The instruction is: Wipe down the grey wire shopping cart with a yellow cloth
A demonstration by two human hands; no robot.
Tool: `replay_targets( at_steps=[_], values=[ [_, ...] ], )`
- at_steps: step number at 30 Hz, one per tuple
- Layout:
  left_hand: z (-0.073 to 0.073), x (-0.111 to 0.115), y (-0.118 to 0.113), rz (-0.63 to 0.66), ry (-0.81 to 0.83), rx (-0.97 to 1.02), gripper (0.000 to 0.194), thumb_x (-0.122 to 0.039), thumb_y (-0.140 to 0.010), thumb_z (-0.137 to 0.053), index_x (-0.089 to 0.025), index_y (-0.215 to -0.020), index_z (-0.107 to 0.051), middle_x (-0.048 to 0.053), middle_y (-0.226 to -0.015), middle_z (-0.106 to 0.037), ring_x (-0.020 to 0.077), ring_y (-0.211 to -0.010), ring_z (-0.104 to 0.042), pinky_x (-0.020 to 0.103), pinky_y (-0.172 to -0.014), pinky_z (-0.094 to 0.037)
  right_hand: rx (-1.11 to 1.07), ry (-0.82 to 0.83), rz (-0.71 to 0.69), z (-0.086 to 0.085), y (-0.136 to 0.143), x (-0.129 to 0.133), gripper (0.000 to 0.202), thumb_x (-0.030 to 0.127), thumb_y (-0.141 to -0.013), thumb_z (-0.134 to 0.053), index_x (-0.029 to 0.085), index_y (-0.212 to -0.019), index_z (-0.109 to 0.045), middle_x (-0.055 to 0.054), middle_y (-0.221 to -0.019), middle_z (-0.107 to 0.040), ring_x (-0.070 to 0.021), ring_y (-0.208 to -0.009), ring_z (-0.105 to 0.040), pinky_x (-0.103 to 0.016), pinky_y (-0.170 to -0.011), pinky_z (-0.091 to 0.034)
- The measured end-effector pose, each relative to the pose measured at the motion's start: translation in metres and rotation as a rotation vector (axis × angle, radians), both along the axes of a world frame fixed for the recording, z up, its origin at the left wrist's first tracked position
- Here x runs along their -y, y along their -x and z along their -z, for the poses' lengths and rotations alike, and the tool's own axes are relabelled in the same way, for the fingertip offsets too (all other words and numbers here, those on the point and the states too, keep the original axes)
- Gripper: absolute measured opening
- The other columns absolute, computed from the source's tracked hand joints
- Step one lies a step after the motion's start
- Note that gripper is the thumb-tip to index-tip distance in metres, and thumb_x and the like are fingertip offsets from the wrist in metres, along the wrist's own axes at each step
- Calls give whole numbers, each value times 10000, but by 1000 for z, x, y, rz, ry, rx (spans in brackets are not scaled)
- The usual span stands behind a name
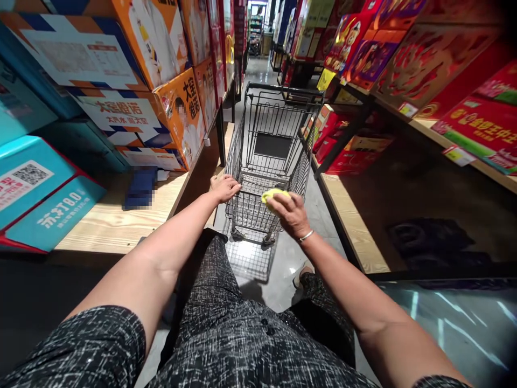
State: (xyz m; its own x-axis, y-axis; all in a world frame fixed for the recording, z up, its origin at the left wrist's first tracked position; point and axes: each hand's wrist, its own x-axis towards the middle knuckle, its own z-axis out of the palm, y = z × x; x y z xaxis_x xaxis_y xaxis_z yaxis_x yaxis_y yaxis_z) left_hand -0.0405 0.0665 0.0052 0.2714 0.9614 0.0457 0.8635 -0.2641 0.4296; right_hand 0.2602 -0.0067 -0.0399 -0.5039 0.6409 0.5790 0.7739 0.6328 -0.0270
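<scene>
A black wire shopping cart (270,178) stands right in front of me, its handle at the far end. My left hand (225,188) rests with curled fingers on the near left corner of the cart's top rim. In my right hand (291,213) is a bunched yellow cloth (274,195), gripped between thumb and fingers above the near right part of the rim. Whether the cloth touches the wire I cannot tell. A metal bracelet (306,236) circles my right wrist.
Stacked orange drink cartons (181,113) and a turquoise box (44,188) sit on the wooden shelf (100,226) to the left. Red and gold gift boxes (428,70) fill the right shelves, above a low wooden ledge (347,215). A tiled aisle (262,67) runs on beyond the cart.
</scene>
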Motion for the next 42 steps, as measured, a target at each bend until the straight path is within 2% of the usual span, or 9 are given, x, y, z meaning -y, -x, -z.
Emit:
replay_targets(
  at_steps=[3,8,17,21,28,32,36,39,42],
  values=[
    [-3,14,-17,17,-125,-70,288,-327,-977,-484,-273,-1015,-765,66,-1274,-724,315,-1400,-457,633,-1237,-73,-110,-41,80,-23,8,-10,609,141,-947,-560,350,-1518,-526,-95,-1445,-550,-320,-1291,-421,-533,-1089,-430],
    [2,34,-52,205,-82,-62,433,-278,-946,-503,-282,-1353,-654,59,-1282,-712,258,-1281,-577,506,-1237,-210,-11,62,107,-5,30,-8,574,109,-943,-525,345,-1463,-585,-99,-1411,-571,-286,-1143,-477,-468,-964,-467],
    [-2,25,-47,102,9,13,246,-456,-903,-619,-281,-1052,-706,12,-1198,-742,258,-1247,-581,505,-1216,-187,-21,40,-33,-11,-70,-8,544,66,-934,-482,321,-1385,-648,-93,-1333,-611,-266,-1206,-507,-471,-1059,-477],
    [-13,16,-51,36,88,-44,363,-558,-948,-542,-241,-863,-695,54,-1106,-757,317,-1247,-574,560,-1171,-219,-125,-68,28,-5,-69,-7,551,85,-942,-491,333,-1419,-608,-90,-1358,-584,-275,-1235,-509,-517,-1087,-476],
    [-17,23,-87,229,92,17,435,-481,-1067,-336,-268,-1178,-699,41,-1268,-731,268,-1219,-594,497,-1113,-264,-119,-234,72,65,-9,10,502,146,-921,-663,470,-1304,-663,-43,-1227,-614,-271,-1257,-442,-488,-1091,-459],
    [-10,30,-88,251,64,-29,491,-476,-1086,-307,-248,-985,-730,20,-1079,-758,251,-1115,-596,477,-1038,-268,29,8,83,120,-7,25,487,170,-938,-641,488,-1306,-668,-29,-1237,-648,-263,-1196,-488,-510,-1058,-470],
    [-8,29,-83,231,75,7,456,-500,-1071,-357,-255,-975,-730,10,-1042,-754,236,-1092,-584,470,-1041,-247,161,260,8,163,-8,42,346,187,-938,-626,373,-1206,-742,-43,-1226,-688,-271,-1145,-532,-477,-970,-505],
    [-8,27,-81,220,78,33,432,-516,-1056,-392,-267,-976,-735,1,-1016,-757,234,-1096,-583,469,-1065,-228,187,329,-35,173,-8,46,300,171,-924,-633,335,-1131,-775,-45,-1216,-705,-265,-1114,-551,-442,-933,-508],
    [-7,26,-78,202,76,47,449,-520,-1051,-395,-259,-932,-741,4,-998,-756,235,-1086,-586,473,-1071,-229,206,369,-82,160,-13,39,336,150,-923,-638,351,-1152,-780,-36,-1222,-713,-250,-1107,-566,-411,-914,-513]
  ],
)
